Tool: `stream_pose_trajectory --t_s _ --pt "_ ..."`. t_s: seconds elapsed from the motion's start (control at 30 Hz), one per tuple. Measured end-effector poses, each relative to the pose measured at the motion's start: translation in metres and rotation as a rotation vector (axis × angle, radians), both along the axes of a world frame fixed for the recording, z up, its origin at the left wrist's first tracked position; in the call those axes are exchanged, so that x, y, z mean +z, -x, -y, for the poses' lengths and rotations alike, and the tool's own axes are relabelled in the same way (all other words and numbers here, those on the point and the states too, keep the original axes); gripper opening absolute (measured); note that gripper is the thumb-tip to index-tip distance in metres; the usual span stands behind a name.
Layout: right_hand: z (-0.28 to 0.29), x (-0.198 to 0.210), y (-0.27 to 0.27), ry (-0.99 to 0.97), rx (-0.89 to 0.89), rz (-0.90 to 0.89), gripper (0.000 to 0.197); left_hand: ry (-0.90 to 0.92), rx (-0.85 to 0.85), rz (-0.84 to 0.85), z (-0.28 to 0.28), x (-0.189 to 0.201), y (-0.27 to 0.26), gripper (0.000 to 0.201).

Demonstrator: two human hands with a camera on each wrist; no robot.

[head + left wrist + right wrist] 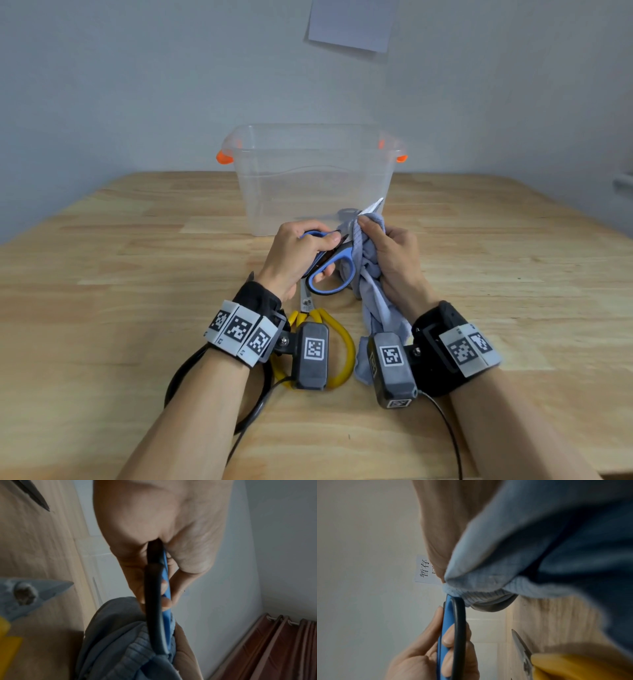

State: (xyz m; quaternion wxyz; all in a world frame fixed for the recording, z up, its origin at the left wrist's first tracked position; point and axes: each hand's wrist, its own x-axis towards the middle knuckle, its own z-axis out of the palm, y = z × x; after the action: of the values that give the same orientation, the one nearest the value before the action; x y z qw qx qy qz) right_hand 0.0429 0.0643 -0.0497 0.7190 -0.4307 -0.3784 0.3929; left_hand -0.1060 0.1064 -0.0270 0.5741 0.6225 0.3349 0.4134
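Note:
My left hand [301, 253] grips blue-and-black-handled scissors [337, 270], fingers curled through the handle loops [154, 601]. Just right of it, my right hand [394, 260] pinches a bunched light-blue ribbed garment [373, 305], which hangs down to the table. A white paper tag [371, 207] with printed characters [423, 570] sticks up from the pinched edge. The scissors' blades point into the cloth [539, 547] and are hidden by it. In the right wrist view the blue handle [452, 635] sits directly under the ribbed hem.
Yellow-handled scissors [342, 346] lie on the wooden table [137, 274] beneath my wrists. A clear plastic bin [387, 178] with orange handle clips stands behind my hands. A sheet of paper [352, 24] hangs on the wall. Cables trail from the wrist cameras.

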Motion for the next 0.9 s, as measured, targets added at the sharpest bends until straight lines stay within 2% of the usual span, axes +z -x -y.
stream_pose_trajectory --t_s 0.13,0.37,0.6,0.73,0.9 --pt "0.0018 0.0027 -0.0035 -0.017 0.09 -0.121 0.025 0.042 0.057 0.057 -0.0019 0.0026 0.0035 0.014" --pt "-0.0012 0.0029 -0.0054 0.063 0.224 -0.187 0.02 0.022 0.087 0.058 -0.0033 0.0013 0.0042 0.014" --pt "-0.0009 0.0 -0.0038 0.074 0.259 -0.11 0.021 0.015 0.088 0.034 -0.0031 0.0007 0.0039 0.012" --pt "-0.0024 -0.0029 -0.0024 0.098 0.188 0.025 0.013 0.009 0.076 0.018 -0.0026 0.0003 0.0032 0.01" --pt "-0.0009 -0.0024 0.0009 0.065 0.095 0.105 0.017 0.014 0.058 0.007 -0.0024 0.0 0.002 0.011"
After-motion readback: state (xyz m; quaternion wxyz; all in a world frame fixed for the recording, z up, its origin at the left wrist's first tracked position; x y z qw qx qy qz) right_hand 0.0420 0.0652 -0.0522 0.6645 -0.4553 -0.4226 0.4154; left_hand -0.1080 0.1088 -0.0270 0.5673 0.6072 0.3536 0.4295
